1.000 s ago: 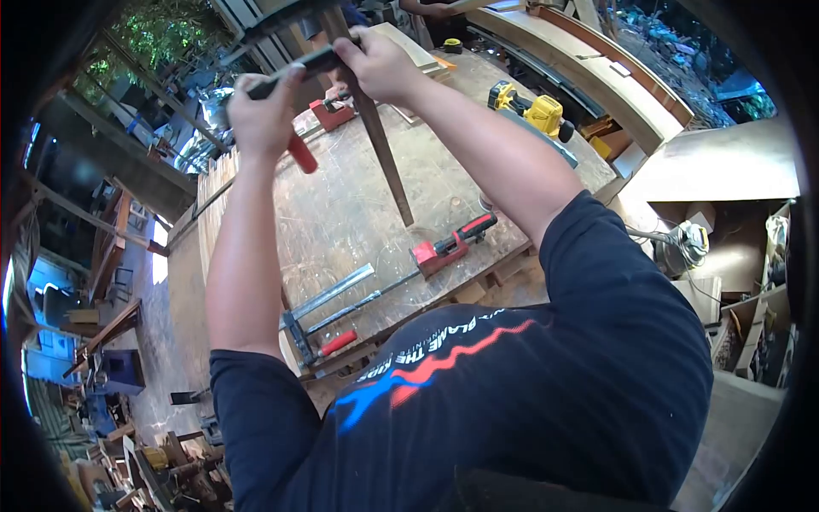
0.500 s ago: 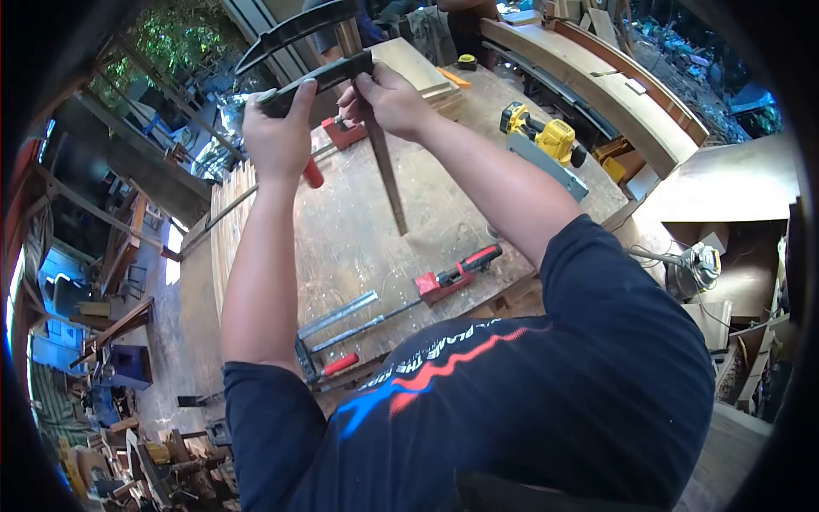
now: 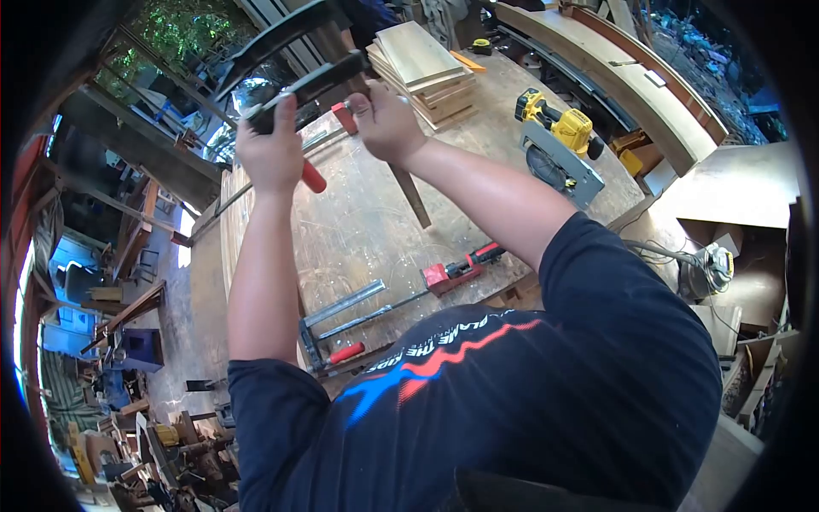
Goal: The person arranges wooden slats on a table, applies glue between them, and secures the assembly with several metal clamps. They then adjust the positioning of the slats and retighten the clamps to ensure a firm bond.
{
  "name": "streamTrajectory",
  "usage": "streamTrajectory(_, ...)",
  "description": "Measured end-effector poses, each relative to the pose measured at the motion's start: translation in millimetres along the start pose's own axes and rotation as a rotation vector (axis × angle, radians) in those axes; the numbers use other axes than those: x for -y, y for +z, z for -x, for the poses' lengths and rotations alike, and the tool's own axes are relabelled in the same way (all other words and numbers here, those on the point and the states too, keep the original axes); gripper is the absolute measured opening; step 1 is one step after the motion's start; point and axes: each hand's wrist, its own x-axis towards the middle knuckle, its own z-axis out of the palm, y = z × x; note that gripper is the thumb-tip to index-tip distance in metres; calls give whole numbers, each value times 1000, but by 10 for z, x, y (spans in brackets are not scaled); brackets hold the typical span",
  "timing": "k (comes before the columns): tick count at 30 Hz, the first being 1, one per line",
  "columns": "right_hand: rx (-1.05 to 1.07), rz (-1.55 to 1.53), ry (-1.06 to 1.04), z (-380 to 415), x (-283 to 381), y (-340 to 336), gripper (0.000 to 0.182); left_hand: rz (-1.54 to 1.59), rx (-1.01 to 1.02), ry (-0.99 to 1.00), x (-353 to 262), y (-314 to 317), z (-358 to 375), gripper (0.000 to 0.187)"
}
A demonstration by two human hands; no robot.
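Note:
Raised over the far side of the workbench (image 3: 358, 222) is a large clamp with two dark jaws and a long rusty bar (image 3: 409, 192). My left hand (image 3: 266, 158) is closed around the left end of its lower jaw (image 3: 320, 78), thumb up. My right hand (image 3: 388, 124) is closed at the bar, just under that jaw's right end; its fingertips are partly hidden. The upper jaw (image 3: 281, 34) lies beyond both hands. Past my left wrist, a red-handled clamp (image 3: 313, 177) lies on the bench. Another clamp with a red handle (image 3: 345, 353) lies along the near edge.
A stack of wooden boards (image 3: 422, 64) stands at the bench's far side. A yellow circular saw (image 3: 559, 141) sits at the right, with a tape measure (image 3: 482, 46) behind. A curved wooden piece (image 3: 614, 77) runs along the back right. Wood offcuts (image 3: 162, 461) crowd the lower left.
My view has shifted slightly, so the bench and saw appear moved. The held clamp has tilted and its lower bar end has swung a little right. Both hands keep hold of it.

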Motion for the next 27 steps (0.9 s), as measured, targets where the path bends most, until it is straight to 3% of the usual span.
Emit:
streamTrajectory(3,-105,64,-13,-97,372,100,32,79,-109,-14,-121,-75,2,41)
streamTrajectory(6,70,26,46,-258,911,-81,32,209,-240,-1,-168,-153,-35,46)
streamTrajectory(10,216,30,-132,-355,912,-14,39,100,-30,-9,-312,-626,-90,49)
streamTrajectory(14,241,7,-144,-484,1244,137,30,279,-374,-54,-477,-607,66,44)
streamTrajectory(15,262,-49,-205,-497,1318,126,28,328,-363,-57,-552,-653,130,41)
streamTrajectory(16,373,41,-266,-532,1373,66,25,303,-340,-27,-651,-784,205,41)
streamTrajectory(18,685,-156,-237,-576,1439,20,29,254,-305,48,-880,-1063,314,41)
streamTrajectory(19,775,-388,-207,-517,1405,36,37,254,-390,65,-978,-1202,370,41)
streamTrajectory(21,1049,-213,-264,-539,1317,-86,57,273,-508,82,-1243,-1511,545,43)
streamTrajectory(22,1192,-92,-216,-445,1230,-84,55,311,-542,97,-1349,-1685,658,44)
streamTrajectory(23,1409,-192,-157,-262,985,36,49,323,-617,102,-1450,-1831,759,46)
streamTrajectory(26,1495,-165,283,117,967,22,41,333,-784,44,-1664,-2327,1075,46)
streamTrajectory(27,1397,-186,228,331,1097,50,43,314,-833,-32,-1680,-2498,1237,45)
